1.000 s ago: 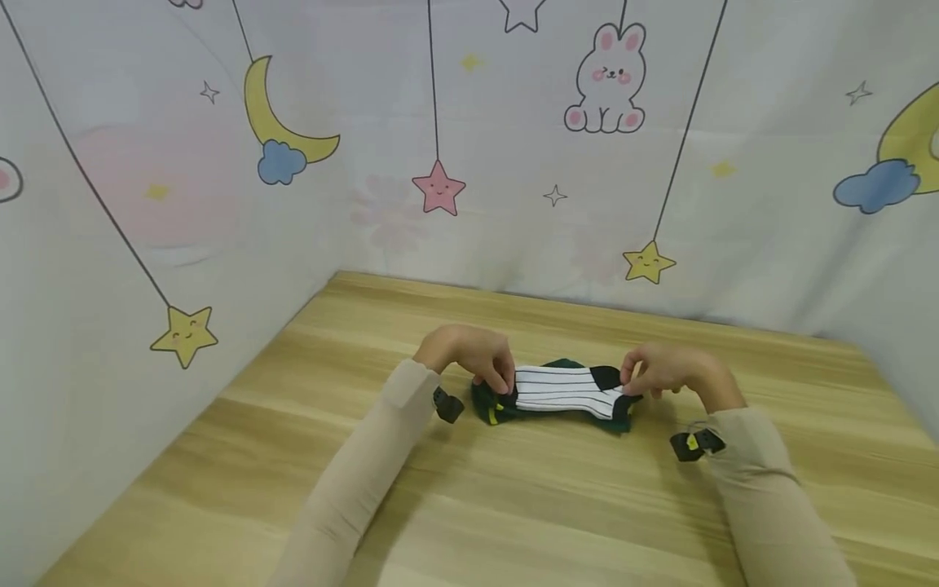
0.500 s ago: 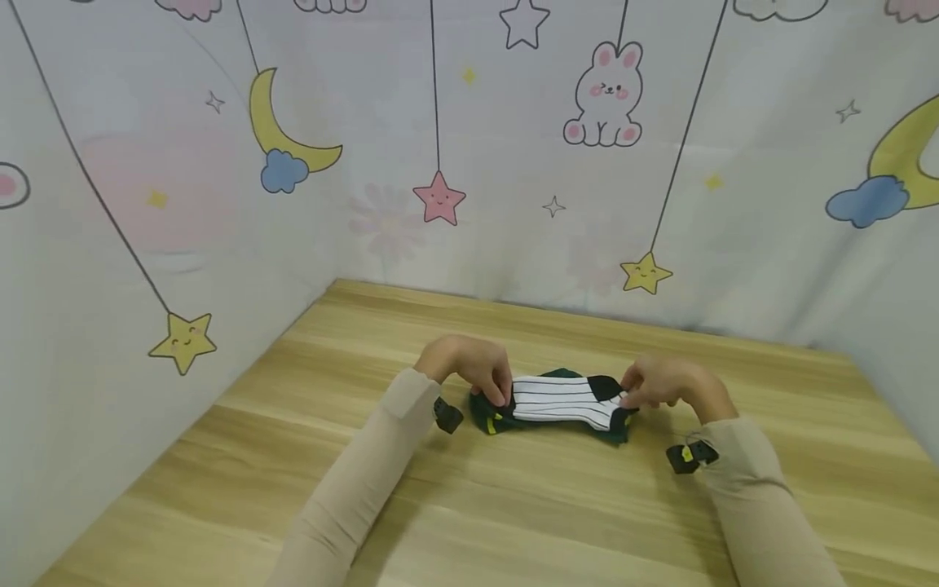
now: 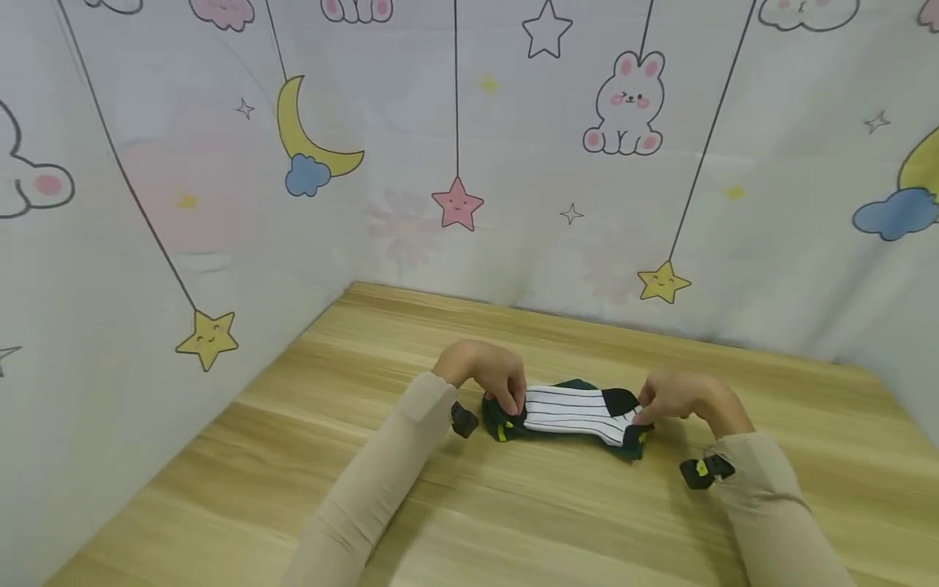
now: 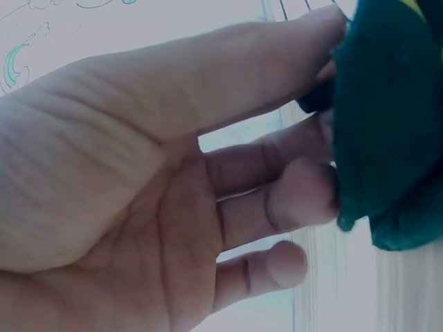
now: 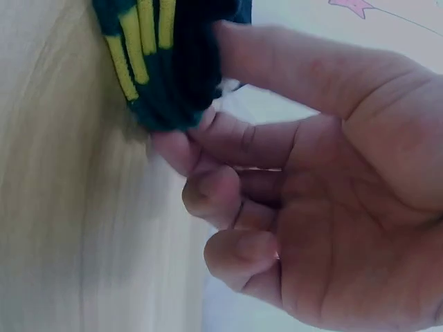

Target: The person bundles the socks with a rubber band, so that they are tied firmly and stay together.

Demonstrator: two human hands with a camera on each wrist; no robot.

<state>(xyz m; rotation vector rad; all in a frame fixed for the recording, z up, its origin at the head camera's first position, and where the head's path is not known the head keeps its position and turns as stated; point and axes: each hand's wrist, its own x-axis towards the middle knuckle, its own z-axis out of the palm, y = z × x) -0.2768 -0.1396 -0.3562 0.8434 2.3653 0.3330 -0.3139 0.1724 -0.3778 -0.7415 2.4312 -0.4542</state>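
A white sock (image 3: 568,409) with thin dark stripes, a black heel and black ends lies flat on top of a dark green sock (image 3: 631,451) with yellow stripes. The left hand (image 3: 487,371) pinches the pair at the cuff end; in the left wrist view, green cloth (image 4: 387,131) hangs by its thumb and index finger, the other fingers loosely bent. At the toe end, the right hand (image 3: 685,395) pinches the socks, thumb on top. The right wrist view shows the yellow-striped green ribbing (image 5: 156,69) with fingertips under its edge. How many green layers lie underneath is hidden.
The socks are on a wood-grain table (image 3: 469,505). Pale fabric walls (image 3: 513,244) with printed stars, moons and rabbits enclose its back and sides. A small black camera (image 3: 464,419) sits at the left wrist, another black camera (image 3: 706,470) at the right.
The right hand's thumb and fingers have come down from the sock's edge onto its toe end. The left hand keeps its place at the cuff. The head view has shifted slightly.
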